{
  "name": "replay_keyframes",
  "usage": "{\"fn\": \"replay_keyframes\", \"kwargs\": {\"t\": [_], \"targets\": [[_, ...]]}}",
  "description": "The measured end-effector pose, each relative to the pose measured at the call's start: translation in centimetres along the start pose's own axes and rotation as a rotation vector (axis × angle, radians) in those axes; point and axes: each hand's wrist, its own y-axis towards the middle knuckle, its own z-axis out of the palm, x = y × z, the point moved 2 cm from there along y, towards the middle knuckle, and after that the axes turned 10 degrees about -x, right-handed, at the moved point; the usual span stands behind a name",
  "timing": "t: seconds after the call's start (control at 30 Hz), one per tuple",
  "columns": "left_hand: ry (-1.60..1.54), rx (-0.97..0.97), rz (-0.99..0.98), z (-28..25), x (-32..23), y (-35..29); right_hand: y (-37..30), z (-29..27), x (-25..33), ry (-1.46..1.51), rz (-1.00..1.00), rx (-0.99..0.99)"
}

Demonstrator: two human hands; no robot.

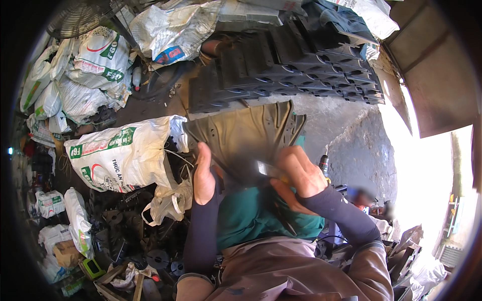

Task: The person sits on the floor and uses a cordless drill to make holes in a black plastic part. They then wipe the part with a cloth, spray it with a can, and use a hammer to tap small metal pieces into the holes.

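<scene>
I rested the black panel (pixel 228 128) across my lap (pixel 246 213), seemingly steadied by my left hand (pixel 204 175) at its side, grip unclear, while my right hand (pixel 301 173) curled around a blurred tool (pixel 262 168).

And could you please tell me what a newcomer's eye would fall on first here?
Probably the dark, ribbed panel at the centre, with the left grip at its left edge and the right grip holding a small blurred object before it. Next might come the stacked black parts beyond it, at the upper middle, and then the big white sack lying to the left of the panel.
</scene>
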Motion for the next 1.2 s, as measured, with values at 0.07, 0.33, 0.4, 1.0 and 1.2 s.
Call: {"fn": "replay_keyframes", "kwargs": {"t": [0.07, 0.33, 0.4, 1.0, 1.2], "targets": [[0.187, -0.029, -0.033, 0.2, 0.7, 0.5, -0.5, 0.0, -1.0, -0.075, 0.001, 0.011], [0.366, -0.063, 0.028, -1.1, 2.1, 1.3, -0.6, 1.1, -3.4, -0.203, -0.083, -0.085], [0.456, -0.158, -0.009, -2.2, 2.7, 1.3, -0.9, 1.9, -3.6, -0.191, -0.08, -0.127], [0.61, -0.318, 0.045, -0.6, 3.2, -3.3, -2.2, 5.3, -2.1, -0.228, -0.125, -0.156], [0.454, -0.373, 0.055, -0.5, 4.3, -3.5, -2.2, 5.6, -2.3, -0.203, -0.16, -0.23]]}}
